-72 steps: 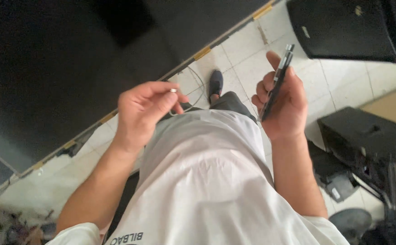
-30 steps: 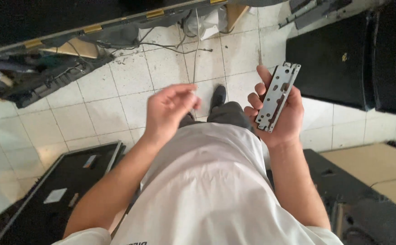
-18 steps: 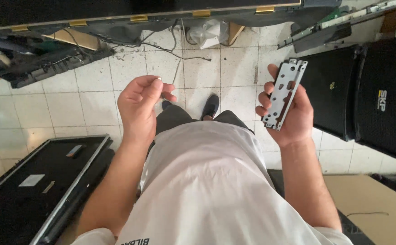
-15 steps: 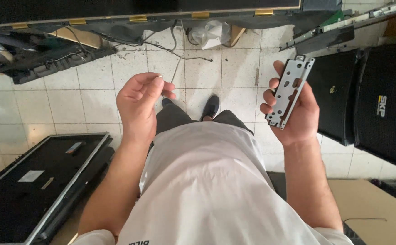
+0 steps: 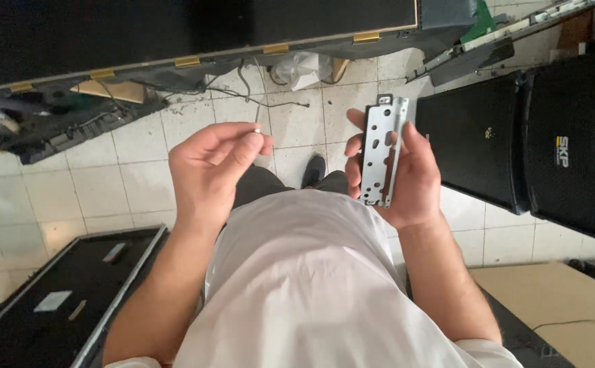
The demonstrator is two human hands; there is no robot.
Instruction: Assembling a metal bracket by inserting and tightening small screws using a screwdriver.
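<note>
My right hand (image 5: 410, 174) grips a long grey metal bracket (image 5: 383, 148) with slots and holes, held upright in front of my chest. My left hand (image 5: 209, 170) is raised beside it, its thumb and forefinger pinched on a small silvery screw (image 5: 258, 129). The two hands are apart, about a hand's width between them. Below them I see my white shirt and one dark shoe (image 5: 313, 170) on the tiled floor.
A large dark flat panel (image 5: 174, 34) with brass-coloured clips lies across the top, with loose cables beneath it. Black speaker cabinets (image 5: 536, 136) stand at the right. A black framed panel (image 5: 52, 300) lies at the lower left, a beige board (image 5: 556, 307) at the lower right.
The view has swung across the floor. My right hand has turned the bracket from edge-on to face-on and brought it closer to the left hand, which still pinches the screw.
</note>
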